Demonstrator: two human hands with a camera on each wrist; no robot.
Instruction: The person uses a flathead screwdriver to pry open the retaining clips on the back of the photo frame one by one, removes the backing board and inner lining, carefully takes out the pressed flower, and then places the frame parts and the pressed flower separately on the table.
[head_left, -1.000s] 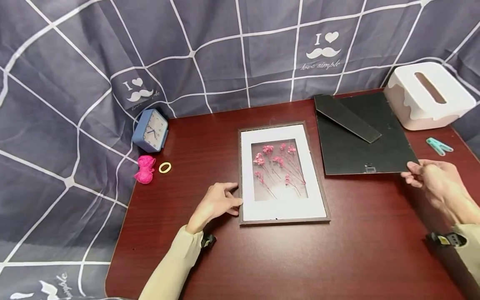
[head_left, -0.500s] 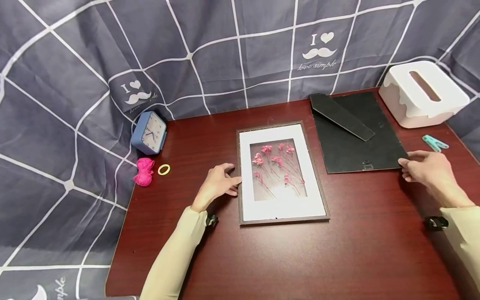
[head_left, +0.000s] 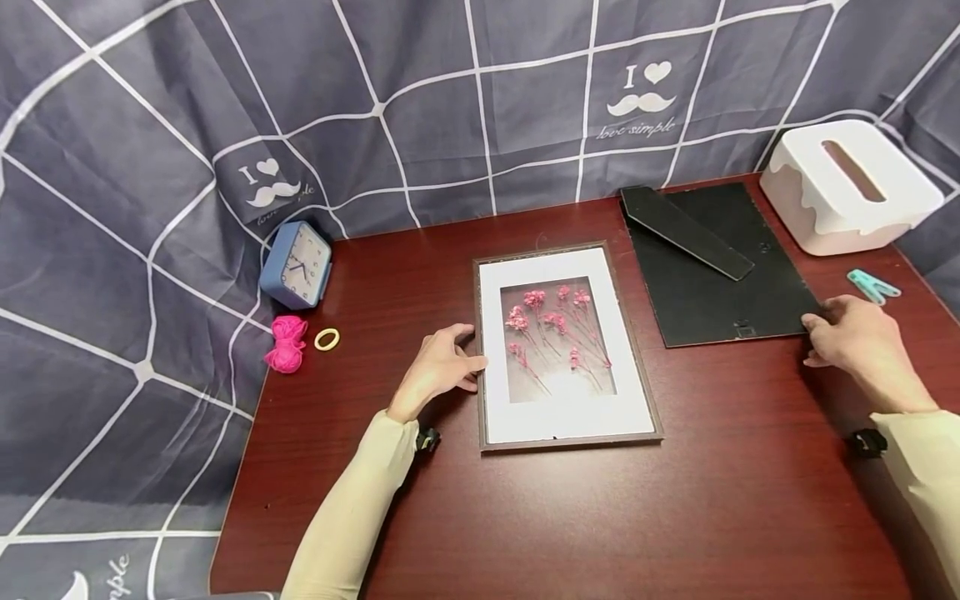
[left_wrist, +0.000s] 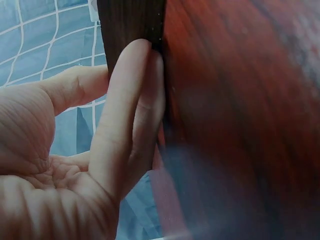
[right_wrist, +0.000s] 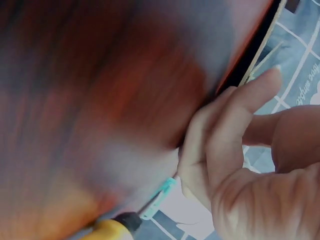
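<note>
Since a second ago, the board's (head_left: 720, 292) near end has swung rightward, its corner pinched by the right hand (head_left: 858, 342); the left hand (head_left: 435, 367) has slid up the frame (head_left: 568, 421) between the hands, fingers straight along its side. Beyond both, cloth (head_left: 540, 108) reads "I" (heart) "love simple". Past the right hand sit clip (head_left: 872, 286) and box (head_left: 832, 217); past the left, clock (head_left: 281, 267), yarn (head_left: 286, 343) and ring (head_left: 326, 348).

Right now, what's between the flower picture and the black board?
The head view shows only bare table between the flower picture and the black board.
</note>
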